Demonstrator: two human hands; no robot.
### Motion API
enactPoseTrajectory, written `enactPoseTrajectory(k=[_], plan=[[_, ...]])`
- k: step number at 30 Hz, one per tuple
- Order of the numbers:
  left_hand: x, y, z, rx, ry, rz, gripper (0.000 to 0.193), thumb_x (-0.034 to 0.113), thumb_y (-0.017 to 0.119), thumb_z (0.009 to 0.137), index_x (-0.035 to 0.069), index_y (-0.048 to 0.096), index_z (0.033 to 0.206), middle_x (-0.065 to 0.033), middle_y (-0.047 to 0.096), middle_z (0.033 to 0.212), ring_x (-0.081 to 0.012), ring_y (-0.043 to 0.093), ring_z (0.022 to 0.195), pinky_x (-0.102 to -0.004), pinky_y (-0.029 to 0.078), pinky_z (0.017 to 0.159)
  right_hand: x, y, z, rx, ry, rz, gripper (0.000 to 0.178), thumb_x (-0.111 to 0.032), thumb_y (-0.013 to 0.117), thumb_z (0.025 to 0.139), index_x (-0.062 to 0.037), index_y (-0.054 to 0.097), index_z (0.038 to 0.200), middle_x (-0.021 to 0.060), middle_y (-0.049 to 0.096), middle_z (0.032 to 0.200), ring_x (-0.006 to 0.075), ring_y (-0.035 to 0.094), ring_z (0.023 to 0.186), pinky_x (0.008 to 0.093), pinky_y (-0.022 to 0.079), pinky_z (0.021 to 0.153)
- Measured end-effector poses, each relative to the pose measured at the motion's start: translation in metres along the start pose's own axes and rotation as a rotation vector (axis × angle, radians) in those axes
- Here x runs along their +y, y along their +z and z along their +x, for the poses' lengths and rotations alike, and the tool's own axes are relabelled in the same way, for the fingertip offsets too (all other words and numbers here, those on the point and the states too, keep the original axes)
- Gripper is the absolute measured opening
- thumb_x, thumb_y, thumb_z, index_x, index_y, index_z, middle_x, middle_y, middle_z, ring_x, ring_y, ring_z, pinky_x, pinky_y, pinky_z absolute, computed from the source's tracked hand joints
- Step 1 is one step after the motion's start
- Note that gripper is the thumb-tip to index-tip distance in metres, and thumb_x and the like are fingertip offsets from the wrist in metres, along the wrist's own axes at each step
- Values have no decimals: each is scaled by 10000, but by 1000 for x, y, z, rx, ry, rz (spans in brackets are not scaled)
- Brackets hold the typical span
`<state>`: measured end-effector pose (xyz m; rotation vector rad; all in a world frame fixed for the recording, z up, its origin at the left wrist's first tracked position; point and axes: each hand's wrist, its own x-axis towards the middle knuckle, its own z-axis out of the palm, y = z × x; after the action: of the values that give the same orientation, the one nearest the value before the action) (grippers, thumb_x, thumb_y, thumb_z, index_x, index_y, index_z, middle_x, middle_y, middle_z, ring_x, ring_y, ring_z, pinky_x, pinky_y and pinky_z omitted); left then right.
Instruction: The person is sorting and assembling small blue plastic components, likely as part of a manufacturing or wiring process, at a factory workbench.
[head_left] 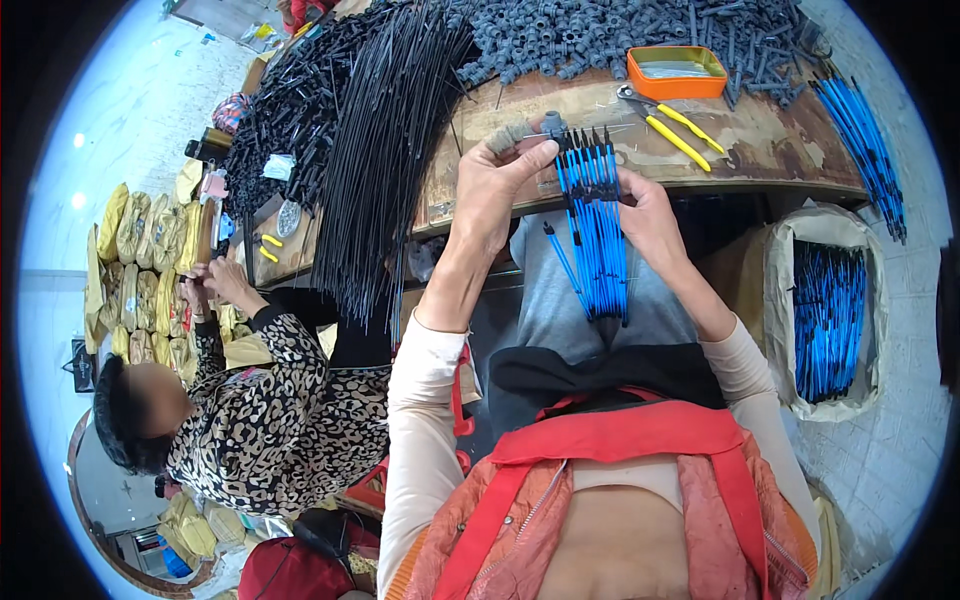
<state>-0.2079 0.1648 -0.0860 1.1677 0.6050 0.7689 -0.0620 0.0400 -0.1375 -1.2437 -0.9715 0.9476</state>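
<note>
My left hand [490,190] is closed in a pinch at the upper left of a bundle of thin blue rods with black ends [598,230]. A wrapping covers one of its fingertips. Between or just beyond its thumb and fingers is a small grey plastic fitting [552,123]. Thin metal wires [622,127] stick out sideways near the rods' black tips. My right hand [650,218] grips the bundle's right side, its fingertips partly hidden behind the rods. The bundle hangs over my lap below the table edge, with one rod [565,262] splayed to the left.
On the wooden table [470,140] are yellow-handled pliers [672,130], an orange tin [677,72], grey fittings [560,40] and long black rods [390,150]. A lined container of blue rods [830,320] stands at right; more blue rods [865,150] overhang the edge. A co-worker [260,400] works at left.
</note>
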Motion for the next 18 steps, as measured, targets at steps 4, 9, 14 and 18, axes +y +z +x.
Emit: enactPoseTrajectory(k=[4,9,14,18], plan=[[4,7,-2,8,-34,-14,384,22,735,832,-34,630,1197,-109,694,1026,-152,657,906,-303,548,821,2,-3,1,2,30,-39,240,-101,655,886,-15,667,1109,19,700,941,66,615,843,241,495,804],[4,18,-8,40,79,192,344,30,664,888,-63,597,1212,-109,675,1032,-144,636,915,-293,525,841,-3,-4,4,-39,49,-109,237,-141,644,907,-20,666,1110,16,697,949,66,611,853,241,494,805],[-4,12,-9,5,136,224,325,47,583,939,-76,559,1239,-110,654,1060,-148,620,935,-283,495,875,6,-9,3,-93,-6,-171,267,-215,590,951,-15,654,1115,2,680,975,50,587,858,245,484,810],[-6,5,0,-111,44,63,311,68,574,954,-58,561,1237,-111,655,1071,-145,622,937,-279,498,862,0,-21,9,-189,91,-158,288,-236,579,958,-16,643,1133,-3,663,979,46,572,873,245,475,829]])
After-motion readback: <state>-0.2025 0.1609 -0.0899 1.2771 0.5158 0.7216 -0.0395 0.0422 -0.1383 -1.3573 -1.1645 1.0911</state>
